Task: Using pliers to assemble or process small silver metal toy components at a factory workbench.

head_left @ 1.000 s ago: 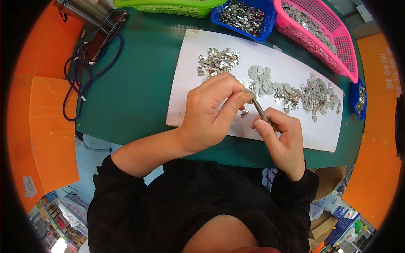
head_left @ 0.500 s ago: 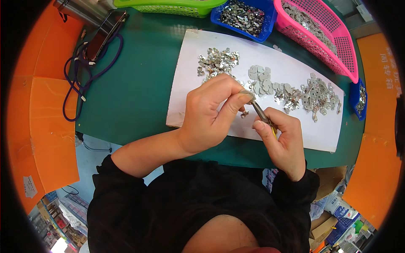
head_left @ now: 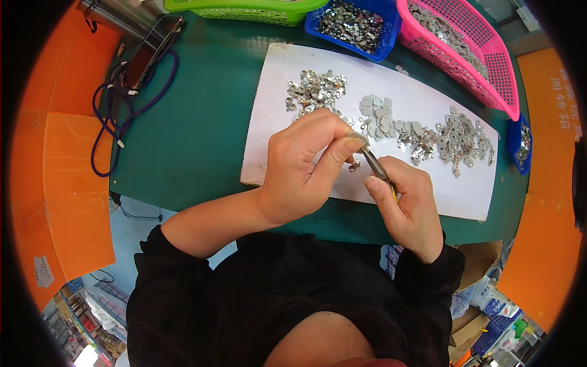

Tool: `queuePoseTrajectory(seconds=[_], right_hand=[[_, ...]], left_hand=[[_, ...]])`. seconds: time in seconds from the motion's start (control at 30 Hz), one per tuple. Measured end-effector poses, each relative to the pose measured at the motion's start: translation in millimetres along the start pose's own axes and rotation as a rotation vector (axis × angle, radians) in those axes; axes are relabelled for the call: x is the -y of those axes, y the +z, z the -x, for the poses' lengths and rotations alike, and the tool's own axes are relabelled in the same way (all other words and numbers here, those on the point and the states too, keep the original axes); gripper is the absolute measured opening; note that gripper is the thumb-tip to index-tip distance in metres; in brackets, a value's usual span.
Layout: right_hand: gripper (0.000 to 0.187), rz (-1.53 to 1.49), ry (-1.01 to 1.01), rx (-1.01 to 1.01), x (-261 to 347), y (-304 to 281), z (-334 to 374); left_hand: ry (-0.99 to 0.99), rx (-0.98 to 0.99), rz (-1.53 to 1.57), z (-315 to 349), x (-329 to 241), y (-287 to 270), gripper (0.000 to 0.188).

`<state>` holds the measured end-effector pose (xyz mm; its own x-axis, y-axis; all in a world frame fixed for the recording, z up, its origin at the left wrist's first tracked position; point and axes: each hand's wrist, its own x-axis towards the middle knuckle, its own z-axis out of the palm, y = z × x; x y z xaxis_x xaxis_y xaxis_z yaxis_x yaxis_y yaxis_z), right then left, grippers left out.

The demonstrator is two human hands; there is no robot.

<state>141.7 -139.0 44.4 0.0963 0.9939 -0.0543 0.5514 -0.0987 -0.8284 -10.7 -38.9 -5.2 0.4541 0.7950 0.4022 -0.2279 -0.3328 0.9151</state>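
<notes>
Between the thumb and forefinger of my left hand (head_left: 309, 165) a small flat grey piece (head_left: 359, 139) is pinched. My right hand (head_left: 408, 199) is closed round the handles of a pair of pliers (head_left: 377, 166) with yellow grips. The jaws of the pliers meet the grey piece at my left fingertips; the exact contact is too small to make out. Both hands hover over the near part of a white board (head_left: 275, 73). Just below my left fingertips shows a small shiny metal part (head_left: 354, 166); whether it is held or lying there I cannot tell.
On the board lie piles of shiny metal parts (head_left: 318, 88), flat grey pieces (head_left: 379, 116) and mixed parts (head_left: 461, 136). Behind it stand a green basket (head_left: 244, 13), a blue bin (head_left: 385, 43) and a pink basket (head_left: 455, 58). A smaller blue bin (head_left: 520, 144) sits right; a purple cord (head_left: 147, 109) lies left.
My right hand and the pliers have shifted slightly left and the pliers have turned a little steeper. My left hand has barely moved.
</notes>
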Motion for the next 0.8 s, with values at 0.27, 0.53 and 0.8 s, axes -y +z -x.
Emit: queuePoseTrajectory(seconds=[0.27, 0.53, 0.8], right_hand=[[0.025, 0.089, -0.013, 0.013, -1, 0, 0], [0.024, 0.218, -0.046, -0.134, -3, 16, 3], [0.024, 0.038, -0.009, -0.067, 1, 12, 2]], left_hand=[[-0.036, -0.009, -0.017, 1, -1, 1, 0.006], [-0.077, -0.009, -0.011, -1, -1, 0, 0.01], [-0.115, -0.031, 0.126, 1, -2, 2, 0.015]])
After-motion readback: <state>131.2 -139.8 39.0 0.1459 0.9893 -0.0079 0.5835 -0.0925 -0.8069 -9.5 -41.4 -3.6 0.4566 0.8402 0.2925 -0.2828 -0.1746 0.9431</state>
